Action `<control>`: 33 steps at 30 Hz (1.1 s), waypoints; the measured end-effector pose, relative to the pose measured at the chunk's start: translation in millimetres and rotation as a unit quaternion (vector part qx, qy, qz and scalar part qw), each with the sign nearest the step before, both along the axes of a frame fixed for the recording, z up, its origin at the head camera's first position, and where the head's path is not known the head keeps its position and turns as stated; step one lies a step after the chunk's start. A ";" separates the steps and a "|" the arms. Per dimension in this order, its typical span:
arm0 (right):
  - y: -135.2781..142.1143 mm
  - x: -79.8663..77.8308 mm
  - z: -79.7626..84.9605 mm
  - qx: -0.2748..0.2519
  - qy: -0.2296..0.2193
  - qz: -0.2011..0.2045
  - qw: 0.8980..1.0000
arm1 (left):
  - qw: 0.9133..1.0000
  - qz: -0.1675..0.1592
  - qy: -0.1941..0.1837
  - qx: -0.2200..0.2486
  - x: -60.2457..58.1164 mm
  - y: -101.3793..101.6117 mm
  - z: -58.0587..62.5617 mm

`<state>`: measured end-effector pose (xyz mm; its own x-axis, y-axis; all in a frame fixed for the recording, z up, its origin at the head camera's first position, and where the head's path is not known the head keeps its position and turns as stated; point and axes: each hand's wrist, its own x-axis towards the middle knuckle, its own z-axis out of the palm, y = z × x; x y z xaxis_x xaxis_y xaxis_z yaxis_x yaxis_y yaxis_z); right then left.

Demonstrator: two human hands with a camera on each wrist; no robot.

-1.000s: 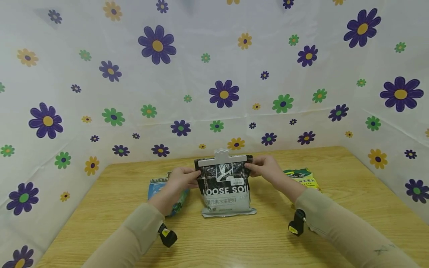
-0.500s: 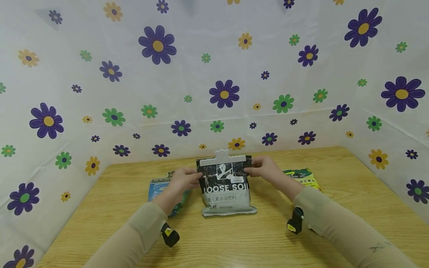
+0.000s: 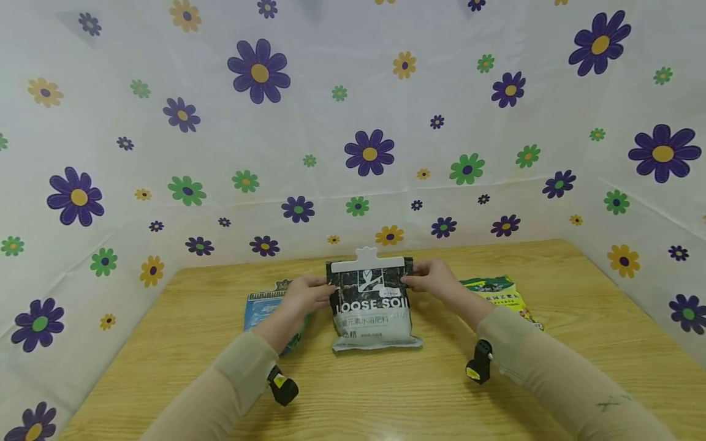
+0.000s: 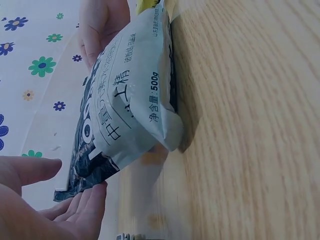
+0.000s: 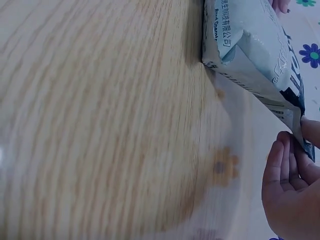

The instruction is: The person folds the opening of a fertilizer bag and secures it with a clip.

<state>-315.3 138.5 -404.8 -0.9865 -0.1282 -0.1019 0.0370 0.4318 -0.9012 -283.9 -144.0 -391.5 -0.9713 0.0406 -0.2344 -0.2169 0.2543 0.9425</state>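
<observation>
A grey and black soil bag [image 3: 372, 309] marked LOOSE SOIL stands upright on the wooden table [image 3: 386, 392], its base on the wood. A white clip [image 3: 366, 261] runs along its top edge. My left hand [image 3: 309, 293] pinches the bag's upper left edge and my right hand [image 3: 432, 278] pinches the upper right edge. The left wrist view shows the bag [image 4: 130, 110] from its side with my left hand's fingers [image 4: 75, 210] at its edge. In the right wrist view my right hand's fingers [image 5: 287, 175] pinch the bag [image 5: 255, 45] at its corner.
A blue packet [image 3: 263, 306] lies on the table behind my left hand. A green and yellow packet [image 3: 504, 297] lies to the right, behind my right forearm. White cloth with flowers [image 3: 353, 122] walls the table at the back and both sides.
The bag has tipped a little further back and stands straighter, with both hands still pinching its top corners. The right forearm has shifted slightly away from the yellow packet.
</observation>
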 end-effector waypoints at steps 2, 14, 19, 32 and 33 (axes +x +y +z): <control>-1.4 -0.5 -1.0 0.000 -0.005 -0.005 1.000 | 1.000 -0.001 0.000 -0.003 0.8 0.6 -0.6; -5.6 -3.3 -2.4 0.055 -0.011 -0.017 0.998 | 0.997 -0.009 0.008 -0.075 -0.9 4.1 -6.9; -5.9 -5.5 -3.4 0.075 -0.025 -0.020 0.997 | 0.994 -0.016 0.015 -0.110 -3.0 5.7 -8.2; -5.4 -10.5 -11.5 0.107 -0.037 -0.033 0.993 | 0.976 -0.042 0.021 -0.212 -3.1 6.6 -9.8; -5.5 -10.7 -12.1 0.102 -0.037 -0.030 0.994 | 0.975 -0.041 0.021 -0.217 -3.2 6.5 -10.4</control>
